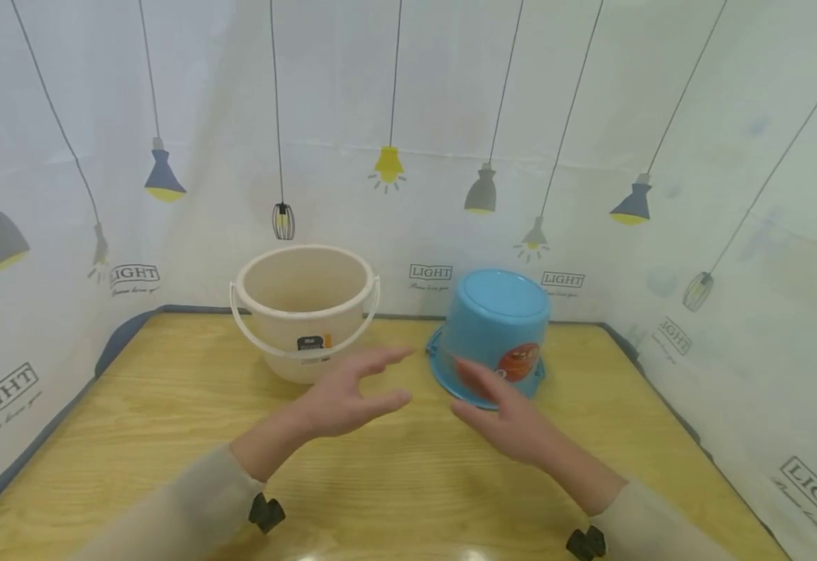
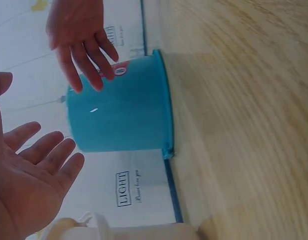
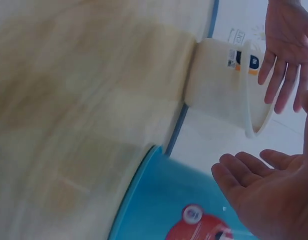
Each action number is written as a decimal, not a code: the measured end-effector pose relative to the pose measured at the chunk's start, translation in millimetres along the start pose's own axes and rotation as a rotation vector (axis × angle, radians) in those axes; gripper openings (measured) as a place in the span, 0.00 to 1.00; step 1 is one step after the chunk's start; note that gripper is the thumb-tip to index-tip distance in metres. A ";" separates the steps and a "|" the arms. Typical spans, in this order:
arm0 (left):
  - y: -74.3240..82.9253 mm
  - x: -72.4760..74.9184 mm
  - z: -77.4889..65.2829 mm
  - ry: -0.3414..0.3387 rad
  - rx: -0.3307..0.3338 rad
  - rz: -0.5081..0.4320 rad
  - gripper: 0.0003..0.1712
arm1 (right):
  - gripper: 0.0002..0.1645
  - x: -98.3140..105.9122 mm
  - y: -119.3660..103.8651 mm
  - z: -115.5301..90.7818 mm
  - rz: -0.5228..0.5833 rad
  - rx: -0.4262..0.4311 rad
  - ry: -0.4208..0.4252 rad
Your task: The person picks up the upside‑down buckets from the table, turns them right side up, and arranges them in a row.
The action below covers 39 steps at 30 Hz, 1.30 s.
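Observation:
A cream bucket (image 1: 303,331) stands upright at the back left of the table, its white handle (image 1: 268,348) hanging down at the front. To its right a blue bucket (image 1: 479,327) sits upside down, rim on the table, with a red sticker (image 1: 518,362) on its side. My left hand (image 1: 341,397) hovers in front of the cream bucket, fingers extended and holding nothing. My right hand (image 1: 503,417), just as bare, is held before the blue bucket and overlaps its lower front in the head view. The palms face each other with a gap between them.
The wooden table (image 1: 394,499) has a dark blue edge along its back and sides. A white curtain (image 1: 338,101) printed with hanging lamps surrounds it on three sides. A small black device (image 1: 267,513) is strapped at each wrist.

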<state>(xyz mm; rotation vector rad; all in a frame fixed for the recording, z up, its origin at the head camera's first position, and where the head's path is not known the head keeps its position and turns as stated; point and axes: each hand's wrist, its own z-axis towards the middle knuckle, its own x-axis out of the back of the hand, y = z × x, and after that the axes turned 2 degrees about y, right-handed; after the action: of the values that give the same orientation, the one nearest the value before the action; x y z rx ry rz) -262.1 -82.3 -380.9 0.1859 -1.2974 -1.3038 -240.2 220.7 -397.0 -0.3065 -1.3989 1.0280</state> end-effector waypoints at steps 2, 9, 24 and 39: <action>-4.0 -6.4 3.8 -0.031 0.013 0.010 0.39 | 0.41 7.7 11.1 -9.4 -0.018 -0.018 -0.010; -18.7 -20.5 16.6 -0.121 0.054 0.065 0.41 | 0.41 37.5 54.2 -29.3 -0.107 -0.099 -0.034; -60.1 -34.0 69.8 -0.276 0.211 0.137 0.51 | 0.57 84.7 122.4 -15.6 -0.304 -0.237 -0.057; -99.8 -43.1 108.0 -0.277 0.328 0.168 0.57 | 0.67 84.6 145.2 16.3 -0.353 -0.272 -0.123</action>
<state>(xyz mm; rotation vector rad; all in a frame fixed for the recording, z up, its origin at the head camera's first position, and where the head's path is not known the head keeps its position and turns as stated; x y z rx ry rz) -392.2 -26.7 -439.9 0.1232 -1.7235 -0.9919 -327.2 358.0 -442.6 -0.1867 -1.6378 0.5753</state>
